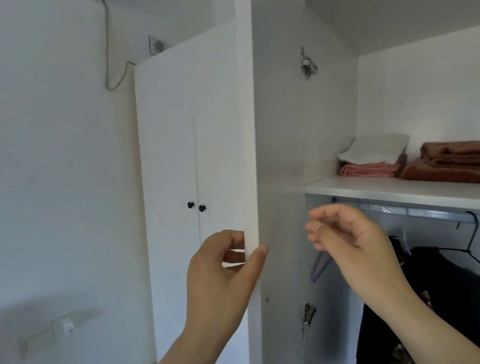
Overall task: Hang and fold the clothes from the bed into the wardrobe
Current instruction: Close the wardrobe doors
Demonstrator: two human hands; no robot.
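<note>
At the wardrobe door [283, 142]
Our left grip [223, 274] pinches its edge, right grip [351, 236] slack (empty); we should swing it wide.

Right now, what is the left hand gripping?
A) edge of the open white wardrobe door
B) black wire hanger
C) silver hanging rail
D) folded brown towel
A: the left hand pinches the open white wardrobe door by its edge, thumb on the inner face.
</note>
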